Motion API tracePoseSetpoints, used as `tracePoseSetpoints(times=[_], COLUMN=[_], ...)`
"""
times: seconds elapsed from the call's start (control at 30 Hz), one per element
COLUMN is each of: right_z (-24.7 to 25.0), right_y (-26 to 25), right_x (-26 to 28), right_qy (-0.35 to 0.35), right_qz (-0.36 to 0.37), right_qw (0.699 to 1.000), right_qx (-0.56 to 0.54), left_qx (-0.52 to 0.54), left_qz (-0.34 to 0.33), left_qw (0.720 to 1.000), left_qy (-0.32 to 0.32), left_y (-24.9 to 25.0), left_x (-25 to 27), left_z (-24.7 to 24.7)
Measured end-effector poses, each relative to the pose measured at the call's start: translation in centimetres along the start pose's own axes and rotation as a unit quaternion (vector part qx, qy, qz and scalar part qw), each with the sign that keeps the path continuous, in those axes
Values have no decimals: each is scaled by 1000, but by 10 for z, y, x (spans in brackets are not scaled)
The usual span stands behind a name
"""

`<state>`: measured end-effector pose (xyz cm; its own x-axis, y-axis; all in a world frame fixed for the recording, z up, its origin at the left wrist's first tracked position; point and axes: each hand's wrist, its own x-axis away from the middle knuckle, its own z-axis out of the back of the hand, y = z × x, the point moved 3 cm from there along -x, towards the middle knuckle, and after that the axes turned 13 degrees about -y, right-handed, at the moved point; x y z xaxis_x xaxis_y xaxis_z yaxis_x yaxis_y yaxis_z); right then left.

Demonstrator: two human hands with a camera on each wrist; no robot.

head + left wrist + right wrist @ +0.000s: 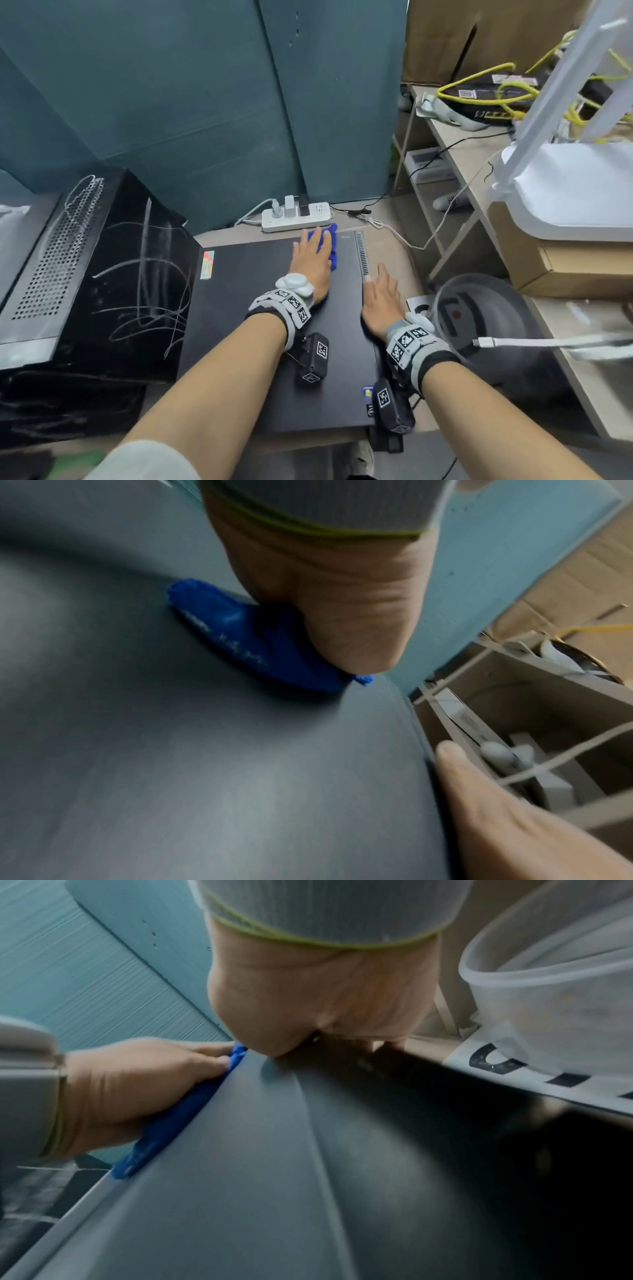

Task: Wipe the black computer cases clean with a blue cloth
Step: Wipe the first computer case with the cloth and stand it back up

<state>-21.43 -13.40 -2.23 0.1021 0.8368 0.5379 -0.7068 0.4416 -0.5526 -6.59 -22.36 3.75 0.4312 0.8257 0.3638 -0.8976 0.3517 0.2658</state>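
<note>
Your left hand lies flat on the blue cloth, fingers straight and together, pressing it onto the top of the flat black computer case near its far edge. In the left wrist view the cloth is bunched under your palm, with a folded edge sticking out to the side. From the right wrist view, your left hand covers most of the cloth, which shows as a blue strip along the case surface.

Your right hand rests open on the right edge of the same case, fingers extended and pointing away from you, just beside the narrow vent strip. It holds nothing.

The case lies flat on the counter. A colored sticker sits near its left edge. To its left, a 2nd black computer case stands taller, its dusty side streaked with pale scribbled lines and a perforated metal panel beside it.

A white power strip with several plugs lies on the counter just beyond the cloth, against the teal wall. To your right stand a round clear container and a shelf carrying yellow cables.
</note>
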Motion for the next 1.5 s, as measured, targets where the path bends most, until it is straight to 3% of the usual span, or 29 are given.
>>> tracePoseSetpoints(times=[0.2,0.37,0.47,0.67,1.03,1.13,1.23,1.3,1.4,1.5], right_z=[9,13,18,-4,-60,-72,-78,-79,-84,-95], right_y=[-6,0,-13,-14,6,12,10,4,-23,-46], right_x=[6,-4,19,65,152,167,182,184,174,163], right_qy=[-15,33,46,65,77,97,143,145,72,25], right_qz=[13,0,-30,-9,-59,-56,-58,-53,2,51], right_qw=[999,998,995,987,989,989,974,961,958,950], right_qx=[46,52,78,149,110,100,169,231,278,307], left_qx=[-23,-9,-27,-66,-21,-14,37,11,-32,-41], left_qz=[-114,-122,-108,-54,93,156,203,145,13,4], left_qw=[992,992,993,996,995,986,976,988,999,999], left_qy=[-38,-40,-36,-18,20,55,71,56,24,1], left_y=[51,46,31,-16,-127,-138,-128,-105,-73,-84], left_x=[24,56,83,132,246,264,270,266,264,258], left_z=[-25,-31,-35,-43,-58,-67,-74,-81,-93,-91])
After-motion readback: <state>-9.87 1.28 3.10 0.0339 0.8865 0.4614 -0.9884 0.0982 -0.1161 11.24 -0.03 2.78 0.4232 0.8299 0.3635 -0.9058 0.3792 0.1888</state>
